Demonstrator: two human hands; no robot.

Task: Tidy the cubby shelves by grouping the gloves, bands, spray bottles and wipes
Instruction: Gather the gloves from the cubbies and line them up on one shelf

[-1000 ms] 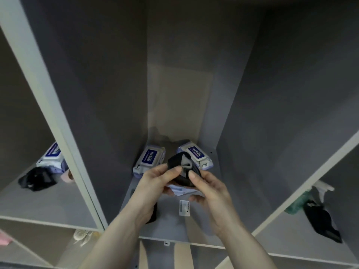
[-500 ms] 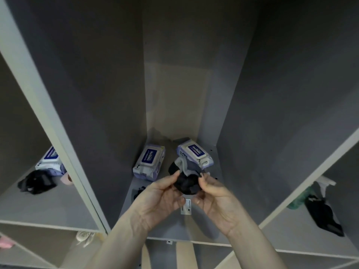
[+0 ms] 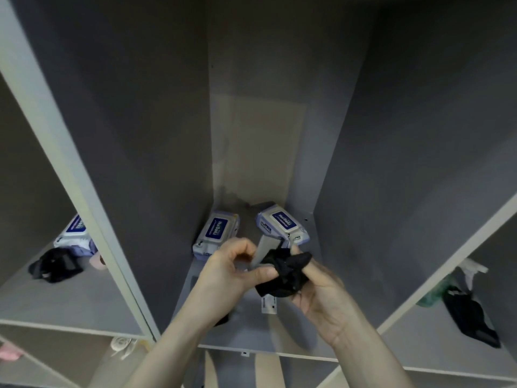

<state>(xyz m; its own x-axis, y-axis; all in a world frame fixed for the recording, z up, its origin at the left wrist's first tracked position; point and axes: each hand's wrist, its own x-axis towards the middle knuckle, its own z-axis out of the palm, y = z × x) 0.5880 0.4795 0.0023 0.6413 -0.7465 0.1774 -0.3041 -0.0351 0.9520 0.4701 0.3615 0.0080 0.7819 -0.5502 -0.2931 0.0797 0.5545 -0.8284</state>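
Observation:
Both my hands hold a black glove with a grey strap [image 3: 282, 273] in front of the middle cubby [image 3: 251, 334]. My left hand [image 3: 226, 275] pinches its left edge with thumb and curled fingers. My right hand [image 3: 321, 292] cups the glove from below and the right, fingers curled round it. Behind the glove, two wipes packs lie on the cubby floor: one at the left [image 3: 216, 233] and one at the right [image 3: 282, 225].
The left cubby holds another wipes pack [image 3: 74, 236], a black glove [image 3: 54, 266] and a pink roll [image 3: 96, 261]. The right cubby holds a green spray bottle [image 3: 439, 289] and a black glove [image 3: 470, 315]. A white label [image 3: 269, 303] lies on the middle cubby floor. Lower shelves show a white item [image 3: 121, 344] and a pink item [image 3: 9, 352].
My hands have drawn the glove back from the wipes packs and turned it. The right hand now cups it from below, and the grey strap sticks up.

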